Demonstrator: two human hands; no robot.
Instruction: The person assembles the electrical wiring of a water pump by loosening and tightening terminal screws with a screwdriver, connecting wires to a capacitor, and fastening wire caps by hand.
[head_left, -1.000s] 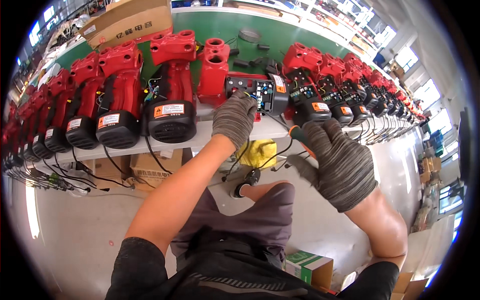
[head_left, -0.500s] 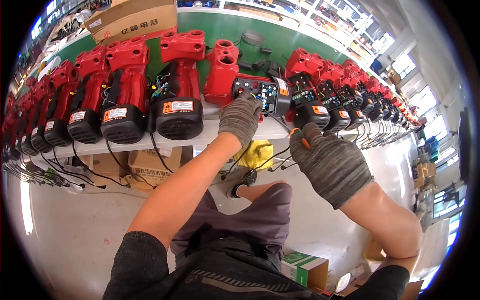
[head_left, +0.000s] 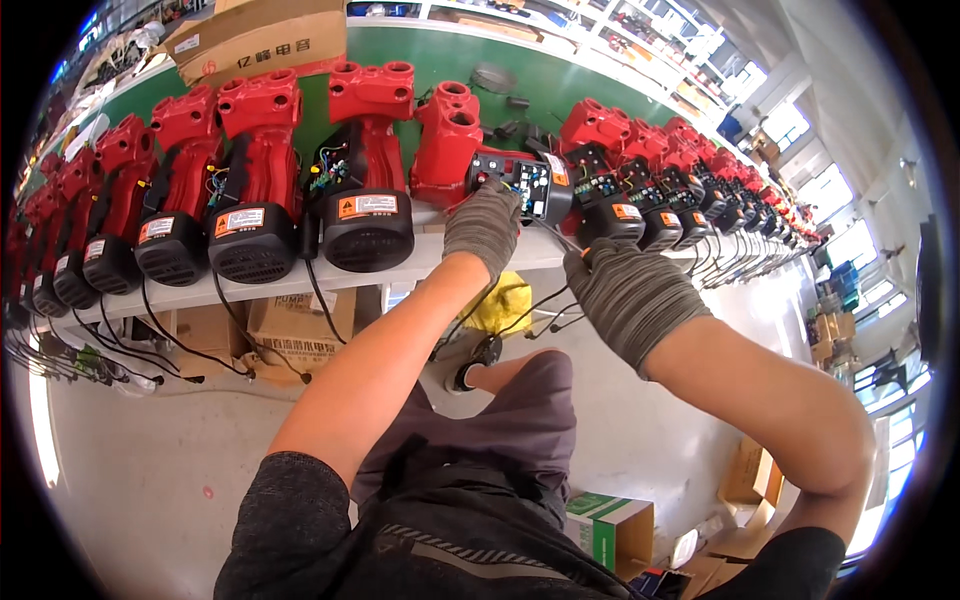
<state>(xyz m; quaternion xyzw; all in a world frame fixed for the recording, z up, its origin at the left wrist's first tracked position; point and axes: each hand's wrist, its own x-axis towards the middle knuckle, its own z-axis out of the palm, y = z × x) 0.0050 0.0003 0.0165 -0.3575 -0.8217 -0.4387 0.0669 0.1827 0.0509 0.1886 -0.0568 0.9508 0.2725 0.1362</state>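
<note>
A red pump (head_left: 443,150) lies on its side on the bench, its black control box open with a circuit board (head_left: 532,183) showing. At the left end of that box, my left hand (head_left: 482,228), in a grey glove, has its fingers closed; what they pinch is hidden. My right hand (head_left: 635,305), gloved too, is wrapped round a screwdriver (head_left: 562,237), with a bit of orange handle showing. The shaft points up and left toward the pump's box. Whether its tip touches anything, I cannot tell.
More red pumps with black motor covers line the bench on the left (head_left: 367,170) and right (head_left: 612,190), cables hanging over the front edge. A cardboard box (head_left: 262,45) sits behind. Below are a yellow bag (head_left: 505,303), cartons (head_left: 300,322) and a green-white box (head_left: 605,530).
My right hand has moved slightly up and left with the screwdriver, whose orange handle shows less now. My left hand stays at the control box. The whole view has shifted a little.
</note>
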